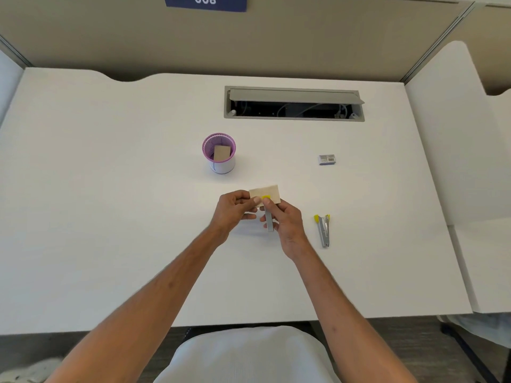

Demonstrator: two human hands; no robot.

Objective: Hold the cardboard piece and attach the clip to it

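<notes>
Held above the counter (110, 217), mid-front: my left hand (233, 210) pinches the card (266, 192) by its left edge, thumb on top. My right hand (286, 222) grips a stapler (269, 217), its yellow tip on the card's near edge. I judge the card light and easily bent (so hold it close to the staple point); the stapler looks stiff and metal, best gripped along its body. A second stapler (323, 230) lies to the right; cup (219, 153) and box (327, 159) beyond.
</notes>
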